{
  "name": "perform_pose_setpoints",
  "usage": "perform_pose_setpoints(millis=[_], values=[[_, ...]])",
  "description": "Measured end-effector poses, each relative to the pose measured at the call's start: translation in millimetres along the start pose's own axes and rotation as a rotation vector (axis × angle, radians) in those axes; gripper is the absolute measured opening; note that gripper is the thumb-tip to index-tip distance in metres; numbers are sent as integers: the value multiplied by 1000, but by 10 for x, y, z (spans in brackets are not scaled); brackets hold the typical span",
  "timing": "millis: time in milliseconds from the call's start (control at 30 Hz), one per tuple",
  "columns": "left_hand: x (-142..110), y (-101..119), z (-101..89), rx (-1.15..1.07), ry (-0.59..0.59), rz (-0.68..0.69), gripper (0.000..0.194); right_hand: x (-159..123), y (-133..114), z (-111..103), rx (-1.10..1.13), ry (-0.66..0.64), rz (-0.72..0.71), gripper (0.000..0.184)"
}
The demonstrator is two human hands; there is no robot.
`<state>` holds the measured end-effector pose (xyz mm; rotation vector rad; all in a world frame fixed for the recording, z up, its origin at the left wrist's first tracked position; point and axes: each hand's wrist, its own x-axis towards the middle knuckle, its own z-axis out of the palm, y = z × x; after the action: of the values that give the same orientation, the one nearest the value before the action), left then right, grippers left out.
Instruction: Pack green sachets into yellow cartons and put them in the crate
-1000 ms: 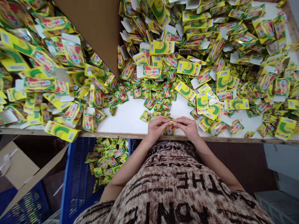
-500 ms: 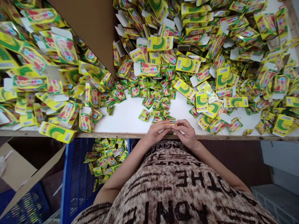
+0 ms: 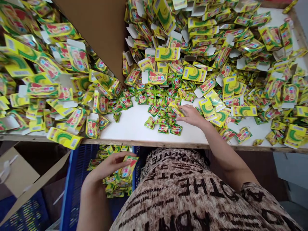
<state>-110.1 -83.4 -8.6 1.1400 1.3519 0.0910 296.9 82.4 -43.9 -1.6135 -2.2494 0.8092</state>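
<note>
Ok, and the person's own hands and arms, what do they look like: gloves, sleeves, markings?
Left hand and right hand both bare, no gloves; no rings, watch or bracelets visible. Forearms uncovered. Top: short sleeves, mottled brown and cream knit-look fabric, black printed lettering in large and small sizes. No cables visible.

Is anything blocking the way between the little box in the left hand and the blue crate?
Nothing visible does. The left hand holds the box over the open top of the blue crate, beyond the table edge; only the packs inside appear beneath it.
</note>
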Motion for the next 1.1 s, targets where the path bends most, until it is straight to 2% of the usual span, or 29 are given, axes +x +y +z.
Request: perform_pose_setpoints(millis=[100,167,200,267,367,400,467,533,567,633,700,833,900,967,1033,1100], values=[[-204,-636,-177,155,213,-270,59,217,83,-63,41,166,96,35],[-241,-784,-202,272,325,-387,67,395,147,-98,-50,270,213,36],[-236,-744,-189,287,349,-382,68,446,154,-94,-101,275,245,38],[-176,-458,-114,215,340,-221,62,431,105,-39,-186,209,242,40],[79,252,80,129,261,173,39,173,-29,92,-238,78,132,32],[216,489,154,152,219,286,33,70,-58,122,-218,33,89,30],[546,885,309,213,226,503,25,-99,-73,135,-153,-9,26,29],[886,1159,460,342,286,714,26,-208,-46,99,-147,26,49,30],[1033,1258,530,444,297,794,33,-249,-29,75,-179,46,91,33],[1248,1409,648,680,266,877,54,-325,-14,48,-273,47,182,40],[1358,1524,736,889,205,862,67,-404,-37,71,-317,9,218,38],[1438,1675,839,1057,190,795,64,-535,-154,212,-219,-28,205,23],[1473,1696,844,1042,178,810,60,-566,-219,274,-207,10,233,23],[1494,1678,810,966,142,837,55,-579,-283,315,-233,68,271,31],[1468,1625,744,794,130,868,51,-579,-338,343,-243,64,262,31],[1369,1545,669,490,190,896,48,-573,-358,357,-218,12,213,23]])
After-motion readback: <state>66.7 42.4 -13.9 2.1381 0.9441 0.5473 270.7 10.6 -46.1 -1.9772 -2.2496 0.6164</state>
